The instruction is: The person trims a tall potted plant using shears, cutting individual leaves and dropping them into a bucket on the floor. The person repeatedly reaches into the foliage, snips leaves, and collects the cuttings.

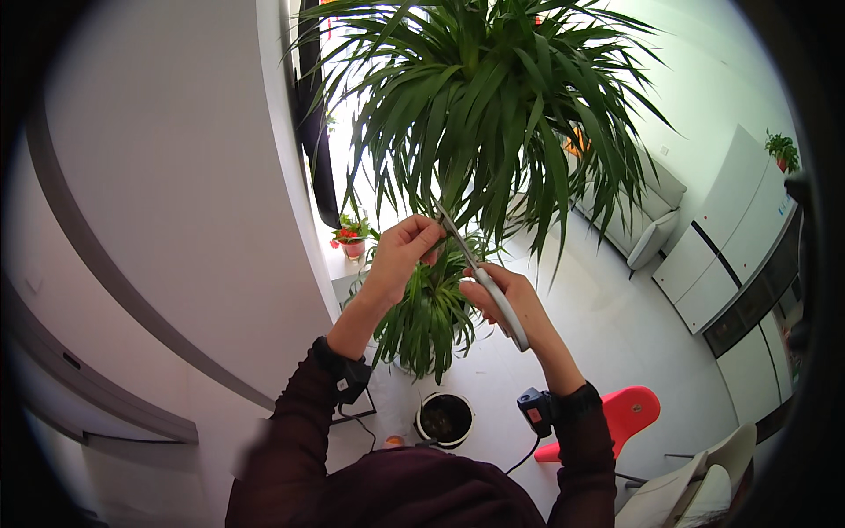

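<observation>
A large potted-type plant with long, narrow green leaves [482, 99] fills the top middle of the view. My right hand [505, 297] grips a pair of scissors [492, 287] with pale handles, its blades pointing up and left towards the lower leaf tips. My left hand [409, 251] pinches a leaf tip [443, 228] beside the blades; the pinched part is small and partly hidden by the fingers. Whether the blades are parted is hard to tell. Below both hands a smaller plant with similar leaves [422, 323] stands near the floor.
A round bin or pot with a dark inside [445, 419] stands near my body. A red chair [630, 416] and pale chairs [686, 482] are at lower right. A grey sofa [634, 204] and white cabinets [719, 231] stand farther right. A potted red-flowered plant [352, 243] is left, beside a wall.
</observation>
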The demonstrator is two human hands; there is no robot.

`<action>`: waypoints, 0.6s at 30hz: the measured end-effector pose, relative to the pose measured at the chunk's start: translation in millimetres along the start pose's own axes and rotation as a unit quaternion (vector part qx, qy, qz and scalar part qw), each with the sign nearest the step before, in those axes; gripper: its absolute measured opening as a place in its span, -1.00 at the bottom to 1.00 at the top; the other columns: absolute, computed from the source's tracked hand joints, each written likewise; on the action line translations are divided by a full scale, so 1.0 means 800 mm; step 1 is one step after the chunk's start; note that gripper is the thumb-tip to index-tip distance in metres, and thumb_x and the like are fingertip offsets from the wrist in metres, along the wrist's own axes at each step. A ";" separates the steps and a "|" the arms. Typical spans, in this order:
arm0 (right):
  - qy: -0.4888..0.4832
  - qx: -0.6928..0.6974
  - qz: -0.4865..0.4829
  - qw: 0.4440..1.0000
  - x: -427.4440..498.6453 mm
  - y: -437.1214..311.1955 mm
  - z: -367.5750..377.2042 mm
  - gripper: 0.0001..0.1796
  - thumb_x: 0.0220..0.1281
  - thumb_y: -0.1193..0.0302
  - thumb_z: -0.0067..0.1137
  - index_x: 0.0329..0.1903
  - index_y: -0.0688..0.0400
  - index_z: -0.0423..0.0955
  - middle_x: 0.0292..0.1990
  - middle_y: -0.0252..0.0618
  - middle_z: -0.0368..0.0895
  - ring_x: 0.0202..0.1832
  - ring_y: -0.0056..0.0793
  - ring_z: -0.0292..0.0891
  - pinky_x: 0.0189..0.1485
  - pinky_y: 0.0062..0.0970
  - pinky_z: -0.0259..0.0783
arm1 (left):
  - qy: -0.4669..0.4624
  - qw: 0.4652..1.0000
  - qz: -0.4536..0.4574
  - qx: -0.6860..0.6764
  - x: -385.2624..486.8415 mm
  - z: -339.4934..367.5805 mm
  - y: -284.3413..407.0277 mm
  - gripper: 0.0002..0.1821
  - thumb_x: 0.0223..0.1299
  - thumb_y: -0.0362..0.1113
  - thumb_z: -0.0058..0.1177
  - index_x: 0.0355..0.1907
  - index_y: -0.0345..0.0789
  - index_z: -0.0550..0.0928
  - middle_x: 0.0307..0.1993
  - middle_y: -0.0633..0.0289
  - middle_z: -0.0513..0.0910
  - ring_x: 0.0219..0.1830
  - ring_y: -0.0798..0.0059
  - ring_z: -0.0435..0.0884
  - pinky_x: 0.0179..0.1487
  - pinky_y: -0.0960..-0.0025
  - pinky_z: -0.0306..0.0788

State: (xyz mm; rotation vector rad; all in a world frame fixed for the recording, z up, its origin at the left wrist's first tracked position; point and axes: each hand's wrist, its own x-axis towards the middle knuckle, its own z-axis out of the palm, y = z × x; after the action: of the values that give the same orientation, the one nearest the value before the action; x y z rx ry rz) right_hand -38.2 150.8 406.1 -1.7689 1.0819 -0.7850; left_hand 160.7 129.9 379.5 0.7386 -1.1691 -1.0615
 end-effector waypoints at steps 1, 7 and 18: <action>-0.001 0.005 -0.003 1.000 0.002 -0.001 0.001 -0.53 0.08 0.15 0.25 -0.05 0.21 0.49 -0.57 -0.37 0.49 -0.61 -0.71 0.30 -0.57 -0.65 0.22 | -0.004 1.000 -0.003 -0.003 0.000 0.000 0.000 -0.81 0.25 -0.21 0.05 -0.30 -0.31 0.56 -0.46 0.43 0.53 -0.48 0.72 0.42 -0.35 0.61 0.33; -0.001 0.017 0.003 1.000 0.002 -0.007 0.002 -0.57 0.10 0.20 0.22 -0.06 0.24 0.49 -0.63 -0.47 0.40 -0.69 -0.78 0.24 -0.66 -0.71 0.18 | -0.008 1.000 -0.010 -0.010 -0.002 0.003 0.004 -0.81 0.26 -0.21 0.05 -0.32 -0.31 0.55 -0.51 0.44 0.49 -0.50 0.73 0.40 -0.36 0.60 0.30; 0.004 0.066 0.015 0.998 -0.066 0.027 -0.009 -0.72 0.08 0.46 0.09 -0.11 0.26 0.48 -0.69 -0.49 0.33 -0.73 -0.78 0.18 -0.67 -0.70 0.13 | 0.023 0.998 -0.015 -0.055 -0.028 -0.010 -0.058 -0.81 0.29 -0.25 -0.01 -0.31 -0.34 0.54 -0.60 0.41 0.44 -0.55 0.71 0.37 -0.41 0.59 0.29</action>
State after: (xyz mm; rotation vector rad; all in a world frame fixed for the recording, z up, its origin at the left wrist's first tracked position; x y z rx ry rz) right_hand -73.7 191.2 385.7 -1.6371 1.0356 -0.8261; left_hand 154.9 134.0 328.2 0.6935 -1.0554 -1.1198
